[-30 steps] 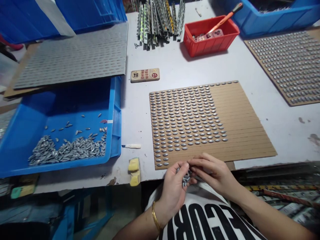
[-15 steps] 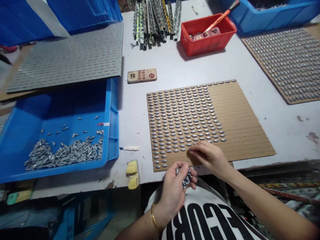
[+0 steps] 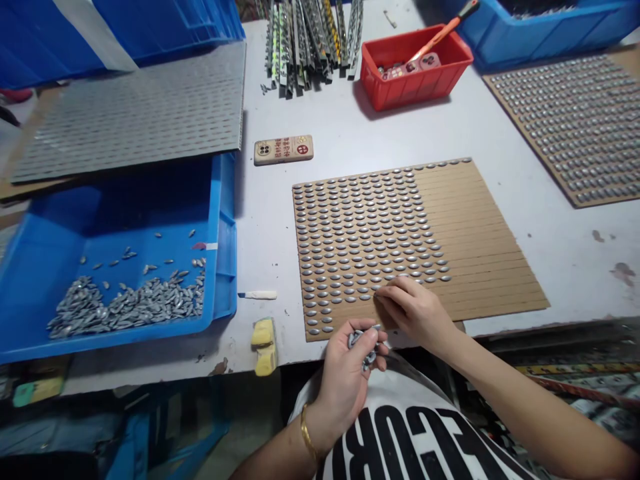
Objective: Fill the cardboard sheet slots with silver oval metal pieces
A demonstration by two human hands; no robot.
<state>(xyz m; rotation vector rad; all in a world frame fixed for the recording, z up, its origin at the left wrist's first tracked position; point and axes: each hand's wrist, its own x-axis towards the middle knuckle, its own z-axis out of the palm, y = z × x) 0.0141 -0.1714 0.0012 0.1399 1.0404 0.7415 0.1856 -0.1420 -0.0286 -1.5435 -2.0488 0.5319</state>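
Note:
My left hand (image 3: 347, 363) is curled around a handful of small grey spindle-shaped metal pieces (image 3: 369, 359), just off the near edge of a cardboard sheet (image 3: 480, 240). Over that sheet my right hand (image 3: 415, 310) is closed in a pinch, fingertips down at the right end of a short row. Only a dark sliver of a grey piece (image 3: 377, 295) shows at those fingertips; the rest is hidden. Rows of the same pieces (image 3: 361, 233) lie along ruled lines over the left part of the cardboard, with bare lined card to the right.
A blue bin (image 3: 220, 253) at left holds loose grey pieces (image 3: 135, 307). Around the table are a yellow block (image 3: 264, 347), a white-handled blade (image 3: 257, 295), a printed bar (image 3: 283, 151), a red box (image 3: 415, 87), metal strips (image 3: 313, 47) and another filled sheet (image 3: 590, 127).
My right fingertips have shifted slightly left and up, against the end of the row. My left hand has moved a little, still holding its pieces.

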